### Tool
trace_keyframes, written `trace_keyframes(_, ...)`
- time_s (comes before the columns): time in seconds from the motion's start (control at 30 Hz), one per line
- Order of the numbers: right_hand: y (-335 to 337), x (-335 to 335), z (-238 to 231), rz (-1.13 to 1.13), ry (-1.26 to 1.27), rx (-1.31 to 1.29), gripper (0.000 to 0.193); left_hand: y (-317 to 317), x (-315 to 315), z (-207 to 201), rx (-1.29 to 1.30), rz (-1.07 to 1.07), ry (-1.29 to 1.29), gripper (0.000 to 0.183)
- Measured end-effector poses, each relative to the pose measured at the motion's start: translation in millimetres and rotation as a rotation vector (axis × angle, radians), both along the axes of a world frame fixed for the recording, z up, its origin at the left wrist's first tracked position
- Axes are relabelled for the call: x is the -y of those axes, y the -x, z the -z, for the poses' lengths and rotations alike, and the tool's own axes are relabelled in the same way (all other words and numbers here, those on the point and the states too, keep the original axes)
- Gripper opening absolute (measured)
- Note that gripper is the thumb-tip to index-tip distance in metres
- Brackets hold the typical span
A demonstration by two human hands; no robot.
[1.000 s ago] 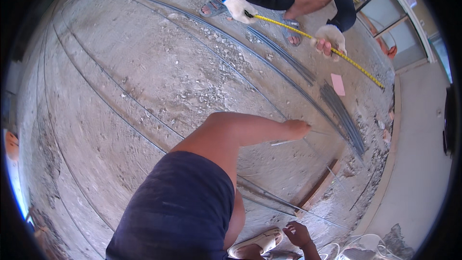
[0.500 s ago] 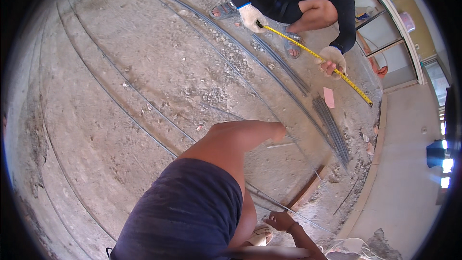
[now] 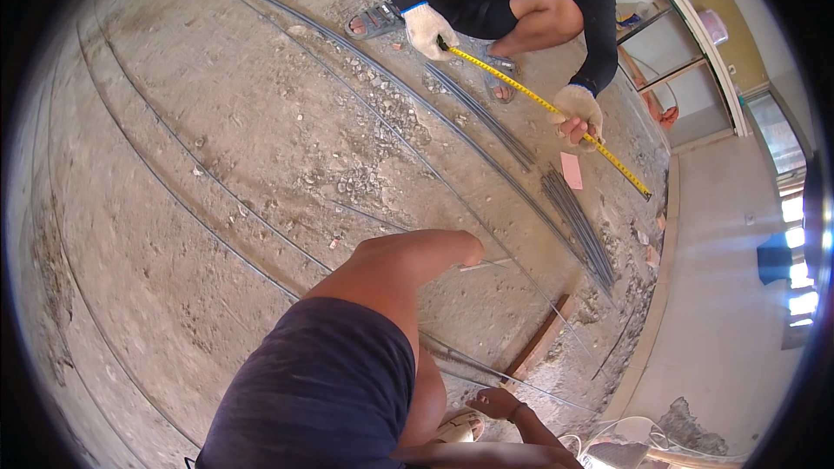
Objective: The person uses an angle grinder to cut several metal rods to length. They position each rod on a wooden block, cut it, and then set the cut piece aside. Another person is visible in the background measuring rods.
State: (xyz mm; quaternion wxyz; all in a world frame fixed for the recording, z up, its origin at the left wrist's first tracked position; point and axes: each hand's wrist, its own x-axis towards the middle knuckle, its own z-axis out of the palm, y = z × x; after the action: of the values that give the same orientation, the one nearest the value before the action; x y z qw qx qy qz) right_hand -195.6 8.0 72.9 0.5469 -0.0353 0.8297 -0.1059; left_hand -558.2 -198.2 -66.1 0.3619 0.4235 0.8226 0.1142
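Note:
My left arm reaches out over the concrete floor, ending in my left hand (image 3: 472,248) low above it; its fingers are hidden. A thin steel rod (image 3: 369,214) runs in behind that arm, and a short pale strip (image 3: 488,263) lies by the hand. Lower down, my right hand (image 3: 493,403), with a band at the wrist, has its fingers curled beside two thin rods (image 3: 543,392); whatever it holds is hidden. Across from me a squatting person in white work gloves stretches a yellow tape measure (image 3: 512,82) between both hands.
A bundle of short steel rods (image 3: 578,230) lies on the right beside a pink card (image 3: 571,171); another bundle (image 3: 482,113) is near the person's feet. Long rods (image 3: 382,74) curve across the rubble-strewn floor. A reddish-brown strip (image 3: 536,339) and a white wall (image 3: 704,278) are on the right.
The whole view has shifted, so the scene sits further left. My left hand has drawn back slightly from above the pale strip. The person still stretches the tape measure.

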Motion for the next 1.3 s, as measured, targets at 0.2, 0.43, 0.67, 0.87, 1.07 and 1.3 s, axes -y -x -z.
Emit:
trace_keyframes(0.2, 4, -4, -1, 0.030, 0.077, -0.058, 0.062, 0, 9, 3, -0.051, -0.002, -0.108, 0.044)
trace_keyframes(0.43, 6, 0, 1, -0.007, 0.055, -0.058, 0.058, 3, 13, 9, 0.038, 0.007, -0.038, 0.047)
trace_keyframes(0.67, 16, -2, 5, -0.010, -0.017, 0.036, 0.061, 1, 28, -10, 0.077, -0.047, 0.006, 0.053)
trace_keyframes(0.87, 16, -2, 8, 0.009, -0.005, -0.011, 0.060, 4, 39, -2, -0.001, -0.003, -0.023, 0.050)
trace_keyframes(1.07, 21, 0, 7, 0.024, -0.038, 0.047, 0.062, 2, 45, 1, -0.046, -0.038, -0.040, 0.043)
trace_keyframes(1.3, 14, -4, 9, 0.012, 0.047, -0.099, 0.062, -2, 50, -23, -0.001, -0.020, 0.058, 0.054)
